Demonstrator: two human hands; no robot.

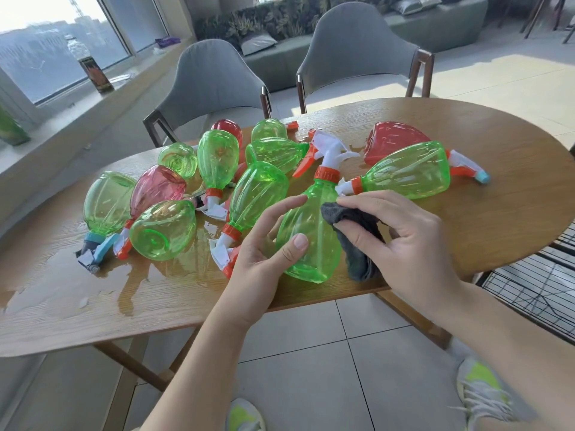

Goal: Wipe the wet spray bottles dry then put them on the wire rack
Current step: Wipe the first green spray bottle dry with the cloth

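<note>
My left hand (267,244) cups the green bottle (308,231) at the near table (77,306) edge, thumb across the belly and fingers loosely wrapped; it looks empty, so I judge it light, thin-walled and slick with water, best held round the waist or by the neck under the orange collar. My right hand (395,237) pinches the grey cloth (357,241) against its right flank. The rack (535,293), low on the right, holds nothing I can see.
</note>
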